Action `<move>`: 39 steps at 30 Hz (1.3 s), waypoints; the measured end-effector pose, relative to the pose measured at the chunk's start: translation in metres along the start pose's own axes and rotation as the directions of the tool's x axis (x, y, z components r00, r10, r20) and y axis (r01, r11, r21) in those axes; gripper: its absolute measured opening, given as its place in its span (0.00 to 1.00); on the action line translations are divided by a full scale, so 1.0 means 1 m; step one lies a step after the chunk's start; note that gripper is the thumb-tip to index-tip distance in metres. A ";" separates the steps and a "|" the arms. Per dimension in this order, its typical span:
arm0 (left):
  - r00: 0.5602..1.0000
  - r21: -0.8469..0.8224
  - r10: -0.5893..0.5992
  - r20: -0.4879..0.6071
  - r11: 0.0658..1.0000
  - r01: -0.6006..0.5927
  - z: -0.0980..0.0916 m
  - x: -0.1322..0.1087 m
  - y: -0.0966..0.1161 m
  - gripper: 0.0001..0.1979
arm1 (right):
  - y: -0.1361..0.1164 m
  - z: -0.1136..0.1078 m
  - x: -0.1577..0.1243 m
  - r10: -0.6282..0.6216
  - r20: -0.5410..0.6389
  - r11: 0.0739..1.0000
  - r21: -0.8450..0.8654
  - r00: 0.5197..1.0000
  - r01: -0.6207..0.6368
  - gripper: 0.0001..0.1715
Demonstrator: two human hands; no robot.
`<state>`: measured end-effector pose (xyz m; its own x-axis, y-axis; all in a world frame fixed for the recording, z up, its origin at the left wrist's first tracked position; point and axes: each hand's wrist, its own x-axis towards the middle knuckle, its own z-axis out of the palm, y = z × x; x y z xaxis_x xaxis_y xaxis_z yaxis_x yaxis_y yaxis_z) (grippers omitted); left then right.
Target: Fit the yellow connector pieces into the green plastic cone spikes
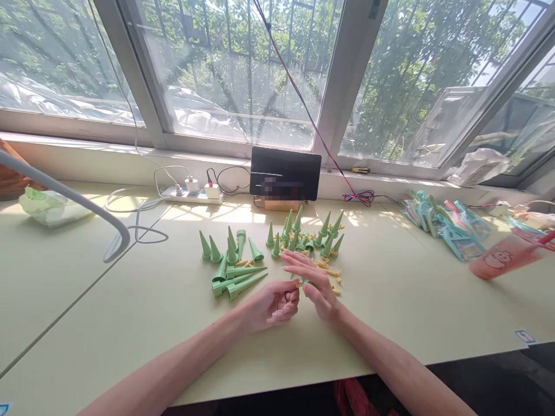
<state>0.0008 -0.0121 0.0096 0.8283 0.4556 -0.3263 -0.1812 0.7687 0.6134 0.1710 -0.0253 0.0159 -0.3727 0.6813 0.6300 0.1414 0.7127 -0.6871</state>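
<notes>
My left hand (277, 301) is closed, its thumb and forefinger pinching a small yellow plastic piece (298, 285). Close beside it, my right hand (313, 280) has its fingers stretched out and apart, the thumb near the yellow piece. A bit of green shows between the right thumb and fingers; whether the hand touches it I cannot tell. Beyond my hands stand several hollow green plastic spikes (297, 221), with small yellow pieces (333, 271) scattered among them and partly hidden by my right hand. To the left, more green spikes (247, 284) lie on their sides or stand point up.
A tablet (286, 173) leans at the back below the window. Left of it sits a power strip (195, 196) with cables. At right are bagged packets (451, 231) and a tilted pink cup (498, 257). A thick grey cable (87, 199) crosses the left foreground.
</notes>
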 end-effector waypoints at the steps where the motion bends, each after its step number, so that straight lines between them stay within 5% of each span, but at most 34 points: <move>1: 1.000 -0.002 -0.010 0.012 1.000 0.010 -0.001 0.000 0.000 0.17 | 0.000 0.000 0.000 -0.008 -0.002 1.000 0.010 1.000 0.008 0.27; 12: 1.000 0.123 0.013 0.006 0.992 -0.013 -0.001 -0.001 -0.004 0.18 | 0.001 0.006 -0.003 0.014 -0.022 0.993 0.120 1.000 -0.011 0.25; 21: 0.979 0.331 0.198 -0.054 0.928 -0.170 0.000 0.002 -0.013 0.18 | 0.000 0.007 -0.001 0.081 -0.032 0.987 0.142 0.996 -0.076 0.26; 28: 0.881 0.683 0.468 -0.071 0.666 -0.299 0.008 0.006 -0.014 0.25 | 0.002 0.006 -0.001 0.165 -0.052 0.976 0.152 0.985 -0.155 0.26; 36: 0.782 0.830 0.618 -0.078 0.475 -0.293 0.010 0.005 -0.018 0.20 | 0.003 0.007 -0.001 0.220 -0.038 0.963 0.169 0.975 -0.211 0.27; 39: 0.726 0.909 0.688 -0.008 0.308 -0.281 0.008 0.005 -0.019 0.18 | 0.004 0.007 -0.001 0.235 -0.036 0.956 0.186 0.971 -0.225 0.27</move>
<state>0.0126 -0.0277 0.0024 0.4721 0.8632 0.1791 0.1931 -0.2994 0.9344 0.1652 -0.0246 0.0100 -0.2954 0.8354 0.4635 0.0482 0.4976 -0.8661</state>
